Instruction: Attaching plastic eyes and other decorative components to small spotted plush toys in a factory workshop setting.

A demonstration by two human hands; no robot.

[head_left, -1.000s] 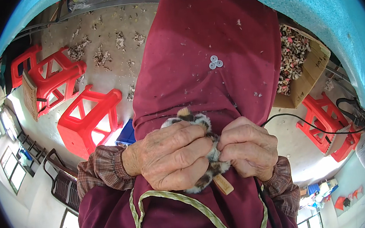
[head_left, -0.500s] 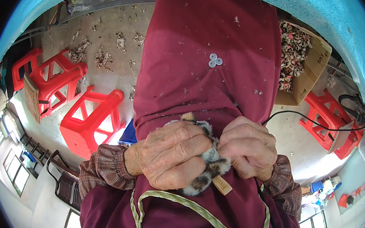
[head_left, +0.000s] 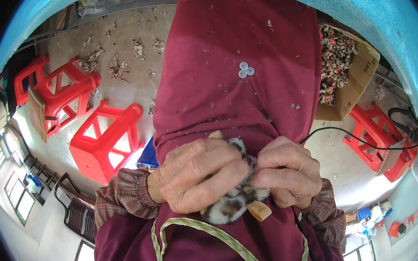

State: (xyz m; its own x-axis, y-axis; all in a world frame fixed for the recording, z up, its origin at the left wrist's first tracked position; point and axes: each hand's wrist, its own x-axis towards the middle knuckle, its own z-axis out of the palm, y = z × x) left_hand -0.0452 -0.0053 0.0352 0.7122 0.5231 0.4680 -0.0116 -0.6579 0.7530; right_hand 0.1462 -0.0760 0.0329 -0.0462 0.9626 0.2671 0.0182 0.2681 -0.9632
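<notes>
A small plush piece of white, black and brown spotted fur cloth [head_left: 228,208] lies in my hands over the lap. My left hand [head_left: 200,174] is closed round it from the left and hides much of it. At its right edge my right hand [head_left: 288,172] pinches with thumb and bent fingers; whatever lies between those fingertips is hidden. A tan fabric label [head_left: 259,210] sticks out from the plush's lower side. Farther up the lap, three round translucent plastic discs [head_left: 246,69] lie together on the dark red apron [head_left: 225,93].
Right of my lap stands a cardboard box [head_left: 353,86] filled with small spotted plush pieces. A light blue table edge [head_left: 357,0] curves above. Red plastic stools [head_left: 102,143] stand to the left and another red stool [head_left: 377,132] to the right. A black cable [head_left: 337,128] hangs by the box.
Both hands have shifted slightly. The left fingers have moved a little right over the plush, and the label has swung to the right and curled.
</notes>
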